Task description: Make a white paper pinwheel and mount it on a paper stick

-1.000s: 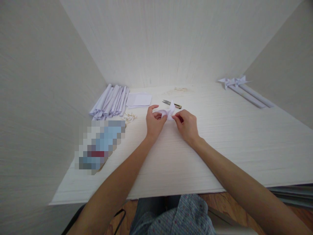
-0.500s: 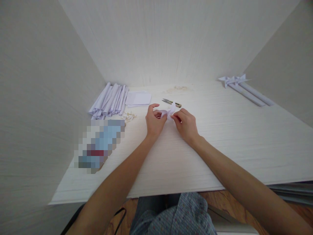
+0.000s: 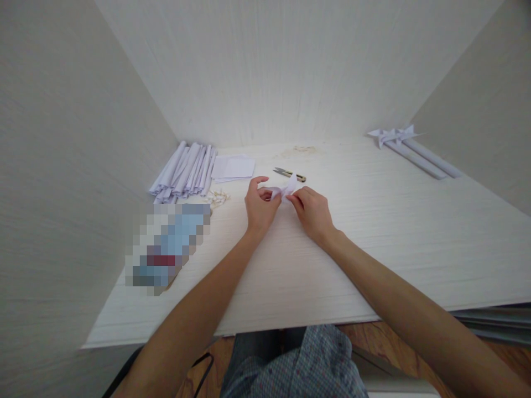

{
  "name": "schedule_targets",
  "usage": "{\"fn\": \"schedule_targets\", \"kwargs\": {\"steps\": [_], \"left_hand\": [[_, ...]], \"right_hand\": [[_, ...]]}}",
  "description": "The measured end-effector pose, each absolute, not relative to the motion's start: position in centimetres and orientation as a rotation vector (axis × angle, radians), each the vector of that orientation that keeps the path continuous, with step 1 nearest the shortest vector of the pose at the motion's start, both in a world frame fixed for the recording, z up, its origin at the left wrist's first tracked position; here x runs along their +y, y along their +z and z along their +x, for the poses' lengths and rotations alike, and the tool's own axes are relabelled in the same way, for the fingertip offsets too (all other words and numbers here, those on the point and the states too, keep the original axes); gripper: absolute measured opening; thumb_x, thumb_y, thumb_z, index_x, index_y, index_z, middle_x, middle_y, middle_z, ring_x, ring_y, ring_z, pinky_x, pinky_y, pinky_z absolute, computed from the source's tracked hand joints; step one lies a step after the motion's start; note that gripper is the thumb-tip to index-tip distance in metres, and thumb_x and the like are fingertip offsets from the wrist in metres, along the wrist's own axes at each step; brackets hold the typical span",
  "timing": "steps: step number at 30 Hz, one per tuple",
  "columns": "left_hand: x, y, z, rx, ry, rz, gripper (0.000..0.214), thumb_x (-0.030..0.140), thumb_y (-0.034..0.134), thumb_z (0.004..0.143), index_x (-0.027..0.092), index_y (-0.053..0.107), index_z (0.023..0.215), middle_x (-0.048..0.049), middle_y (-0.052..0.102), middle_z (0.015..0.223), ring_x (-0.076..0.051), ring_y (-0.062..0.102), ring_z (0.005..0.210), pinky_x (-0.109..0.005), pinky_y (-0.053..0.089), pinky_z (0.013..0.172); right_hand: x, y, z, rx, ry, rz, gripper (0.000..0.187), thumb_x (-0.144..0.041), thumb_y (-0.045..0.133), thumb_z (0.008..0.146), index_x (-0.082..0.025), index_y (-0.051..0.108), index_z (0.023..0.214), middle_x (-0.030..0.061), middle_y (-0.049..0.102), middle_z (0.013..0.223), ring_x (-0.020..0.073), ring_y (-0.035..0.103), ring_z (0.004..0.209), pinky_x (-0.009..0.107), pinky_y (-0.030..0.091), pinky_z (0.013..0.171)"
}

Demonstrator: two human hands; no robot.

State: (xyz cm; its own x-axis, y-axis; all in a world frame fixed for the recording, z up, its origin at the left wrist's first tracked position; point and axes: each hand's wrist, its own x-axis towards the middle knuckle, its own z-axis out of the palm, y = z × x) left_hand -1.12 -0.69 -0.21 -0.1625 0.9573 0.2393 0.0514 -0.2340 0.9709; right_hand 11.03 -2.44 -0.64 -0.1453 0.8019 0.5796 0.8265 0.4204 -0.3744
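Both hands meet over the middle of the white table [image 3: 290, 276] around a small paper pinwheel head [image 3: 291, 183] with curled white blades. My left hand [image 3: 261, 207] grips its left side between thumb and fingers, the index finger raised. On the other side, my right hand [image 3: 310, 210] pinches the paper near its centre with thumb and forefinger. The fingers partly cover the paper. Just beyond it lies a pair of thread snips [image 3: 290, 174], touched by neither hand.
Rolled paper tubes [image 3: 185, 171] are piled at the back left, beside square paper sheets [image 3: 233, 167]. Small whitish pieces [image 3: 217, 198] lie in front of them. A blurred-out blue item [image 3: 178, 237] is nearer. Finished paper pinwheels on sticks [image 3: 409, 149] rest at the back right.
My right fingers have shifted slightly left and closed in on the middle of the paper. My left hand keeps its grip. The whole view has moved a little.
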Motion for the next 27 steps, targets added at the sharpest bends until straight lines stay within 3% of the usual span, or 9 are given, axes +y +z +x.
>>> {"fn": "schedule_targets", "kwargs": {"steps": [10,17,27], "left_hand": [[-0.68,-0.01,-1.03,1.253,1.476,1.33,0.038,0.007,0.059,0.056,0.02,0.042,0.088,0.0079,0.056,0.055,-0.008,0.057,0.052,-0.017,0.042,0.051],[-0.5,-0.16,-1.23,1.3,1.526,1.302,0.037,0.008,0.059,0.056,0.019,0.043,0.089,0.0079,0.054,0.055,-0.009,0.056,0.052,-0.018,0.041,0.049],[-0.5,-0.34,-1.17,1.261,1.516,1.335,0.038,0.007,0.059,0.056,0.019,0.043,0.089,0.0084,0.052,0.054,-0.008,0.055,0.051,-0.017,0.041,0.049]], "right_hand": [[-2.25,-0.93,11.23,-1.896,-0.014,-1.239,0.02,-0.018,0.052,0.079,-0.017,0.053,0.059,0.0016,0.051,0.062,0.0125,0.046,0.058,0.024,0.034,0.053],[-2.17,-1.19,11.14,-1.871,0.011,-1.163,0.017,-0.014,0.046,0.081,-0.017,0.062,0.074,0.0055,0.059,0.072,0.0149,0.054,0.067,0.026,0.043,0.061],[-2.27,-0.86,11.0,-1.871,-0.081,-1.339,0.024,-0.025,0.044,0.085,-0.017,0.052,0.064,0.0051,0.056,0.065,0.0155,0.051,0.062,0.027,0.037,0.057]]}}
